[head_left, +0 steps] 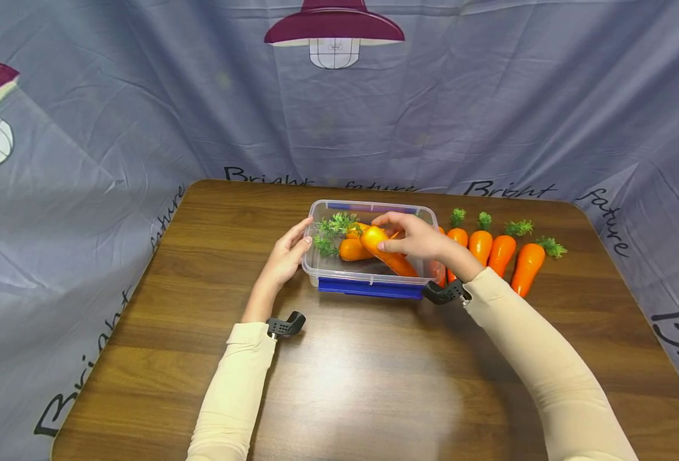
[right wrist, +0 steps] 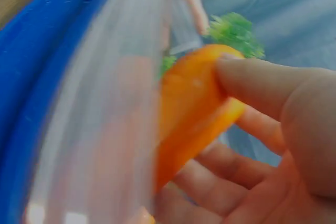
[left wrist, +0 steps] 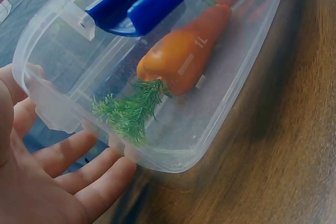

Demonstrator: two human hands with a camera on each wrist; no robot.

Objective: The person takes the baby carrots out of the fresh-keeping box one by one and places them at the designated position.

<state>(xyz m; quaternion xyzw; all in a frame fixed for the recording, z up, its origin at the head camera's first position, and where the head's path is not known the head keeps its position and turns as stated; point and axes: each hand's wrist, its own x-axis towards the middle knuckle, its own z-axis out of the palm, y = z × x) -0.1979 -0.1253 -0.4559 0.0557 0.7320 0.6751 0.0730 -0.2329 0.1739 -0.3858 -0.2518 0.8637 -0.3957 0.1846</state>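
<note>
My right hand (head_left: 411, 237) pinches a toy carrot (head_left: 396, 261) near its thick end, thumb on one side and fingers on the other. It holds the carrot slanted inside a clear plastic box (head_left: 345, 276) with blue clips, narrow end toward the near right corner. Other carrots lie in the box, including one (head_left: 353, 250) with green tops (head_left: 327, 246) toward the left end. My left hand (head_left: 284, 257) rests at the left end of the box. In the left wrist view, its slightly bent, spread fingers (left wrist: 100, 187) touch the end wall below the rim.
Right of the box lie several more carrots (head_left: 502, 253) in a row, tops pointing to the back; my right forearm partly covers them. The brown wooden table (head_left: 368, 384) ends at the back against a grey-blue curtain (head_left: 339, 128) with printed lamps and lettering.
</note>
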